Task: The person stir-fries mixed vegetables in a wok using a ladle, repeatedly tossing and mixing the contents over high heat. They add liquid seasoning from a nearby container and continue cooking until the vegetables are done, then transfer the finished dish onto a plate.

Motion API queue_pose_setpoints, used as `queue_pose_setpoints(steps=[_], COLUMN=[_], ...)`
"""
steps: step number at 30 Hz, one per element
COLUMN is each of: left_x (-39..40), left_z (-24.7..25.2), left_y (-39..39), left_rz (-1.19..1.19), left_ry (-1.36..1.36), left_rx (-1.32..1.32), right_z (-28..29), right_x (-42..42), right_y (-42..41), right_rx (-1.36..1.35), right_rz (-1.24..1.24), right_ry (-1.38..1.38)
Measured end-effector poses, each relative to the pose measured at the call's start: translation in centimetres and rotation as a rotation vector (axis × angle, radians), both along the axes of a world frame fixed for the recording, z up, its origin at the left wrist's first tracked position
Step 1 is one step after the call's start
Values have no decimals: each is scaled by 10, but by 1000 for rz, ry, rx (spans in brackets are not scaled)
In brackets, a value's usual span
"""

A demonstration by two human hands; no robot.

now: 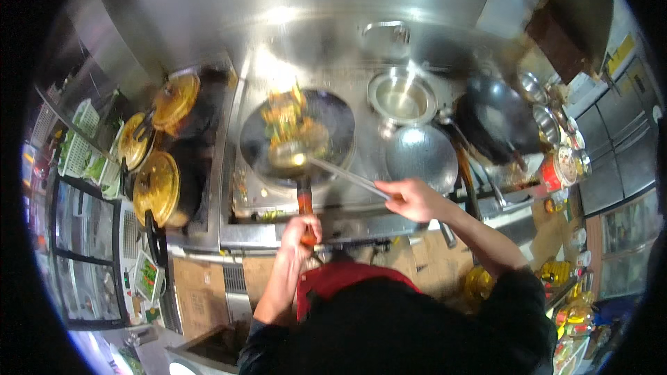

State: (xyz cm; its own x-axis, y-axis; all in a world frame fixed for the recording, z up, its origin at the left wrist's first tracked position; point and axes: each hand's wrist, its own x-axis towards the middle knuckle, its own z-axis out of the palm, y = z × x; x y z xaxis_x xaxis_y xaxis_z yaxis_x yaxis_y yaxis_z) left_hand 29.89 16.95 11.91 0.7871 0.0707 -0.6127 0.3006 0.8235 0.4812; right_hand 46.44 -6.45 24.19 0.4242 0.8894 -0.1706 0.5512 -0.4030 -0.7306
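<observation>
My left hand [302, 229] grips the orange-red handle [305, 203] of a dark wok [333, 114] over the stove. In my right hand [414, 199] is the long metal handle [349, 176] of a ladle, which slants left into the wok. The ladle's round bowl [289, 154] rests at the near side of the wok, by the food. Chopped food [284, 114] in yellow, green and orange spreads up the wok's middle towards its far rim. Bright light and blur hide the food's far edge.
A metal pot [402, 96] of liquid stands right of the wok, below a tap [388, 26]. Nearer lies a round metal lid or pan [422, 156]. A large black wok [495, 114] sits farther right. Several lidded pots [156, 187] line the left burners.
</observation>
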Motion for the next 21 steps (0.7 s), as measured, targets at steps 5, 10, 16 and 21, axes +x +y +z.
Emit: queue_pose_setpoints(steps=[5, 10, 16, 21], left_x=[-24, -37, -44, -23], left_z=[23, -39, -18, 14], left_y=[5, -28, -29, -3], left_rz=[-30, -15, 74, 82], left_ry=[47, -50, 137, 117], left_rx=[50, 332, 119, 2], right_z=[25, -96, -71, 24], right_x=[18, 10, -3, 24], right_y=[-7, 27, 2, -28], right_rx=[-140, -178, 82, -5], right_rz=[75, -108, -136, 107], right_ry=[-51, -489, -214, -180])
